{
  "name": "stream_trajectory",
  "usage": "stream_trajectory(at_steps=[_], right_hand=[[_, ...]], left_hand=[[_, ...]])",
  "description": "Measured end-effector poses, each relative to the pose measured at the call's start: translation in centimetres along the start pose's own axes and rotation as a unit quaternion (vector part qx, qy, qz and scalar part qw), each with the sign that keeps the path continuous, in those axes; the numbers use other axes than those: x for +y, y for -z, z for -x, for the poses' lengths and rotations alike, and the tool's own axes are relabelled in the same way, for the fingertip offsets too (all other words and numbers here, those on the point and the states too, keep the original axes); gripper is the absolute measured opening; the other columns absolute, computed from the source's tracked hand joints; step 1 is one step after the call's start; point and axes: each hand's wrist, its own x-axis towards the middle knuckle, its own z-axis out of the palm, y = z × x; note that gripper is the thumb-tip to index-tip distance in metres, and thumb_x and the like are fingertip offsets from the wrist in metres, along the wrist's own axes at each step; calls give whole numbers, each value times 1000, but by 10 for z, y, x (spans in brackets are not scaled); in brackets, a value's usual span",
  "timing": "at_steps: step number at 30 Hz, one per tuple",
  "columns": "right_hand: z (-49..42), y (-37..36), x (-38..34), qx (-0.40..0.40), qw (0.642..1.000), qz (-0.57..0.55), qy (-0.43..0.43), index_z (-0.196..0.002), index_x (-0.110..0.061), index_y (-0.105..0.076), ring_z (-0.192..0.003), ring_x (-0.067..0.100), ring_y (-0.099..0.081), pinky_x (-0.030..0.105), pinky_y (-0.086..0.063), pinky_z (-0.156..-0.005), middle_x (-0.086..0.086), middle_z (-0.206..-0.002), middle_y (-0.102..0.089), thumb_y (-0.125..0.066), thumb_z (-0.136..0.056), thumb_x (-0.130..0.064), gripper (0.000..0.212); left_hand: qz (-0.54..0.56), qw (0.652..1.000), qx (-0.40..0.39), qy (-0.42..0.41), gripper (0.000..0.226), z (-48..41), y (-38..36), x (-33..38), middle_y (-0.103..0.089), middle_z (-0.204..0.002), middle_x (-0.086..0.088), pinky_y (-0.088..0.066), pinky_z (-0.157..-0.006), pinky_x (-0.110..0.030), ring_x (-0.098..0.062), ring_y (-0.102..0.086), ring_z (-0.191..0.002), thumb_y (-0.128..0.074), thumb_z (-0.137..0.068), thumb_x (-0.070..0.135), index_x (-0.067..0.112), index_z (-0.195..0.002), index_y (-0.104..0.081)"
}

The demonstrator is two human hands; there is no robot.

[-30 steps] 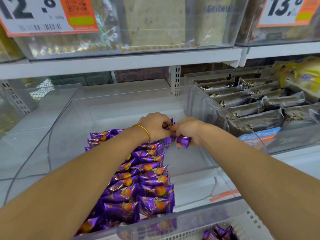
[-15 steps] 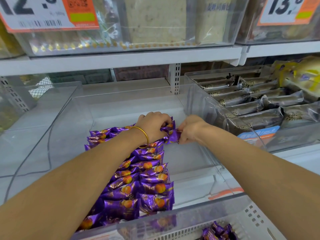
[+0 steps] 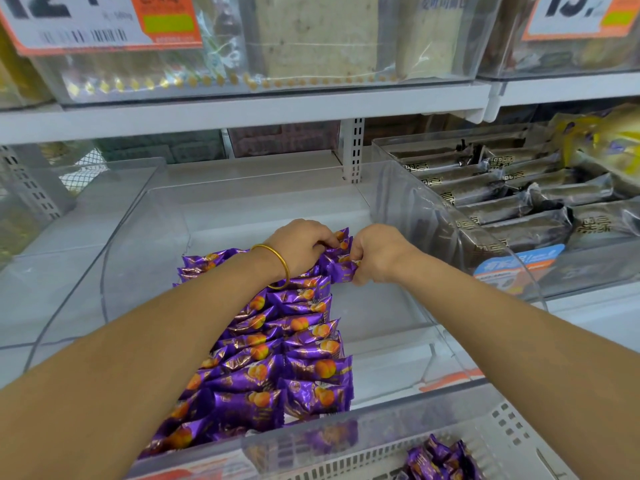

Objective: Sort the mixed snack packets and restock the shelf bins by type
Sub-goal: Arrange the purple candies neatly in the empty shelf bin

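Shelf bin point(image 3: 138, 237) | left hand point(image 3: 301, 245) grip pinches purple packets point(image 3: 301, 323) (rear row) | right hand point(image 3: 377, 254) grip pinches one packet point(image 3: 341, 270)

Left price tag point(image 3: 69, 20) up top reads a cropped 12; right price tag point(image 3: 568, 13) shows 13. Gold characters on the dark packets point(image 3: 519, 232) blur out.

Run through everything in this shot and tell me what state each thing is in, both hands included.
Purple foil snack packets: stacked in overlapping rows.
Clear plastic shelf bin: partly filled, along its left side.
Left hand: gripping the rearmost packets.
Right hand: pinching one packet's end.
Dark grey wrapped bars: packed in the neighbouring bin.
White perforated basket: holding a few loose purple packets.
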Motion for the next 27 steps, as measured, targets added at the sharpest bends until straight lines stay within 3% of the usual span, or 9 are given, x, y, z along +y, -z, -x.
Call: stream_trajectory(at_steps=[2,4,6,8,11,16,22,27], right_hand=[[0,-3,0,-31,999,-7,-4,-107,-5,-71,-68,13,-61,22,-50,-70,5,-90,-68,-70,-83,-16,27],[-3,-7,3,-28,999,-28,-10,-105,-3,-70,-78,19,-68,25,-52,-75,8,-90,-69,-68,-84,-13,23],[-6,-11,4,-2,996,-88,-12,-85,0,-66,-77,25,-69,31,-55,-73,9,-74,-62,-69,-82,-6,8],[-9,-15,3,16,985,-170,-18,-72,-6,-51,-63,22,-61,33,-54,-63,7,-67,-55,-72,-77,-1,22],[-10,-19,1,5,974,-223,-25,-89,-6,-44,-68,22,-55,29,-51,-59,11,-83,-53,-77,-72,-2,38],[-16,-11,-2,-55,960,-266,-67,-109,1,-51,-64,25,-59,21,-52,-44,15,-85,-58,-79,-69,3,48],[-17,-9,-5,-71,963,-247,-85,-121,-3,-38,-82,30,-65,31,-54,-64,19,-109,-60,-78,-71,4,65],[-9,-6,2,-65,957,-266,-91,-122,-8,-32,-99,34,-62,34,-55,-74,14,-110,-49,-73,-75,7,65]], left_hand=[[-14,1000,4,-9,32,1,-1,-1,-61,-123,-6,-35,-102,-33,-25,-50,-116,-51,-91,4,13,-119,-64],[-14,1000,12,-6,33,0,-2,-3,-60,-121,-7,-34,-103,-33,-26,-49,-115,-51,-90,2,14,-118,-64],[-7,1000,23,-1,39,-1,-2,-3,-59,-119,-9,-34,-102,-35,-28,-47,-114,-45,-89,-5,14,-115,-66],[-15,999,40,1,45,0,0,-2,-56,-120,-8,-34,-102,-37,-29,-44,-116,-41,-86,-10,16,-110,-69],[-39,998,50,11,42,3,5,0,-48,-131,-2,-31,-104,-37,-25,-34,-123,-41,-91,-3,20,-110,-69],[-28,999,20,5,41,4,3,-3,-54,-128,-4,-35,-104,-44,-27,-41,-122,-44,-89,-1,20,-118,-65],[-75,995,49,32,37,10,13,-7,-48,-133,-2,-29,-108,-41,-25,-34,-128,-47,-91,4,23,-120,-61],[-151,980,113,57,39,24,23,-9,-37,-140,-5,-28,-108,-37,-25,-27,-133,-52,-89,5,20,-125,-57]])
